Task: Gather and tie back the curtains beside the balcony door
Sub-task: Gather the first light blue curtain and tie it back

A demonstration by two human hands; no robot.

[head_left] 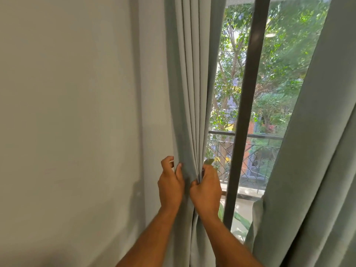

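1. While the left curtain [189,105] is bunched this tightly between two hands, the risk is plain: if either grip slackens, the folds look likely to spring apart and the bundle is lost.
2. A hard downward tug could also strain the hanging above, which is out of view.
3. Left hand [170,182]: fingers curled round the wall-side edge of the bundle, thumb pressed on the front of the cloth. Something small and white [171,162] peeks beside its fingertips; I cannot tell what it is.
4. Right hand [206,186]: closed tight, pinching the gathered pleats on the door side, with a green strip [209,161], possibly the tie, sticking up just above its knuckles.
5. The tie, if it is one, is not yet round the bundle.
6. The right curtain [312,151] hangs loose, well apart from both hands, beyond the dark door frame [245,105].
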